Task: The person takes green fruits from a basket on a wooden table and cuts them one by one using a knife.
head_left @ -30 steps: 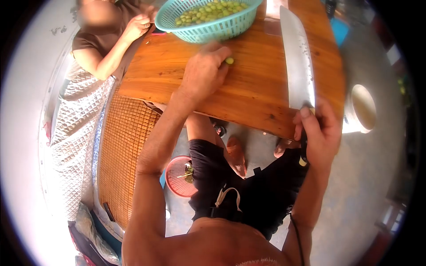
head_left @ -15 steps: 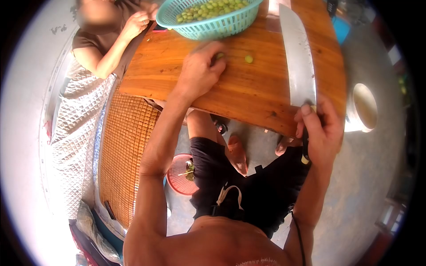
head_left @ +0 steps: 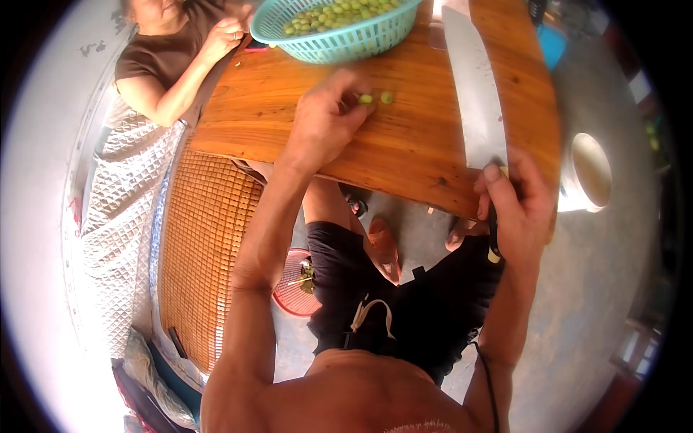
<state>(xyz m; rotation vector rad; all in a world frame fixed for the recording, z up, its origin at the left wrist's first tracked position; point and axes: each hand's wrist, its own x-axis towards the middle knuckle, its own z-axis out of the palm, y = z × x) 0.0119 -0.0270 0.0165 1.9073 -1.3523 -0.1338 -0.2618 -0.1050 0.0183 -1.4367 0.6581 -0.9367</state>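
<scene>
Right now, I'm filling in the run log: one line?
left hand: holds fruit | right hand: holds knife | basket: on table

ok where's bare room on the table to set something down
Between the left hand and the knife, nearer than the two fruits by the fingers; also between that hand and the table's left edge. Crowded around the basket.

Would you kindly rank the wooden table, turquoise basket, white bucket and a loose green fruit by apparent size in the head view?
Wooden table
Turquoise basket, cut off at the top
White bucket
Loose green fruit
</scene>
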